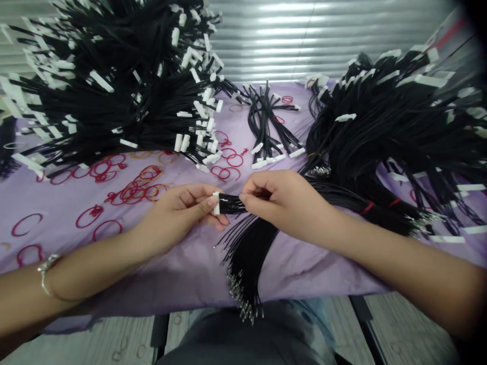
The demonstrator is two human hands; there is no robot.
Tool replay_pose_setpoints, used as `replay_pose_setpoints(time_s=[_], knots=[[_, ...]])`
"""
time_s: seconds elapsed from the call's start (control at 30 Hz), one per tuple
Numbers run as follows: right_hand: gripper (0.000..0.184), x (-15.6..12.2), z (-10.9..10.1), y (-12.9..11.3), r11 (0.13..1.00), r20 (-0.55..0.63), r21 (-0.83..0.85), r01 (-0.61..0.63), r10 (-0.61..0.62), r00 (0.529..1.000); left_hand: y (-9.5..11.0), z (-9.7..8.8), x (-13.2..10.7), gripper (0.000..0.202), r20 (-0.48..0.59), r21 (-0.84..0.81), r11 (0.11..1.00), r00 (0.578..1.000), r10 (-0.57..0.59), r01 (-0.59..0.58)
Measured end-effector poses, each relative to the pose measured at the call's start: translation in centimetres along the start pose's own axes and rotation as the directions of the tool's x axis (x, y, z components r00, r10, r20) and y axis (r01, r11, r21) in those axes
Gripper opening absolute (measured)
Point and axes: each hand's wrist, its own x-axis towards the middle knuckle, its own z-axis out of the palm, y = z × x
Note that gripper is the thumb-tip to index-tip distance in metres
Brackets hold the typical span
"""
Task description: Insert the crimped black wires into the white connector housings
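The small white plastic connector is pinched in the left hand, seemingly for steadiness, while the right hand pinches its thin black wires; below, a silver-tipped black wire bundle drapes across wrinkled purple cloth, apparently within reach

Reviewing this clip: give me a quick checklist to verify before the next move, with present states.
1. Left hand grips the white connector: ok.
2. Right hand pinches at the black wires beside it: ok.
3. Every wire fully seated: cannot tell, too small and partly covered.
4. Loose wire bundle wholly over the purple cloth: not ok, metal tips pass its front edge.
5. Red bands apart from both hands: ok.
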Motion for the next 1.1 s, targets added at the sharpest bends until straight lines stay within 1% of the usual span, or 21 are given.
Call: replay_pose_setpoints(time_s=[0.13,0.33,0.53,0.67,0.83,0.93,1.0,1.03,1.07,1.1], knots=[[0.017,-0.1,0.4,0.0,0.999,-0.032,-0.035,0.000,-0.001,0.999,0.0,0.0,0.0,0.016,-0.011,-0.020,0.999,1.000,-0.028,0.028],[0.016,-0.1,0.7,0.1,0.999,-0.048,-0.046,-0.022,0.019,0.999,0.1,0.3,0.2,0.012,0.030,-0.085,0.995,0.999,-0.043,0.045],[0.017,-0.1,1.3,0.2,1.000,-0.021,-0.009,-0.018,0.017,1.000,0.0,0.2,0.1,0.012,0.014,-0.030,0.998,0.998,-0.059,0.060],[0.017,-0.1,1.6,0.2,0.999,0.008,0.019,-0.027,0.027,1.000,-0.2,0.1,0.3,0.016,-0.006,-0.014,0.998,0.998,-0.069,0.069],[0.015,0.1,2.2,0.5,1.000,0.013,-0.018,-0.006,0.006,1.000,-0.1,0.2,0.4,0.017,-0.038,0.040,0.995,0.996,-0.085,0.087],[0.015,0.0,2.3,0.5,0.999,0.029,-0.040,0.015,-0.014,0.999,0.1,0.3,0.3,0.014,-0.025,0.071,0.993,0.996,-0.091,0.093],[0.015,-0.1,1.9,0.4,0.992,0.038,-0.109,0.067,-0.063,0.997,0.1,0.3,0.3,0.014,-0.002,0.066,0.994,0.996,-0.090,0.090],[0.015,-0.2,1.6,0.3,0.976,0.026,-0.181,0.121,-0.119,0.993,0.0,0.3,0.3,0.013,0.002,0.055,0.995,0.996,-0.086,0.086],[0.015,-0.3,1.3,0.1,0.943,0.007,-0.274,0.186,-0.192,0.981,0.0,0.3,0.4,0.013,-0.006,0.038,0.996,0.997,-0.079,0.079],[0.017,-0.3,0.9,0.0,0.893,-0.007,-0.371,0.255,-0.277,0.961,-0.1,0.2,0.5,0.012,-0.025,0.014,0.997,0.997,-0.070,0.070]])
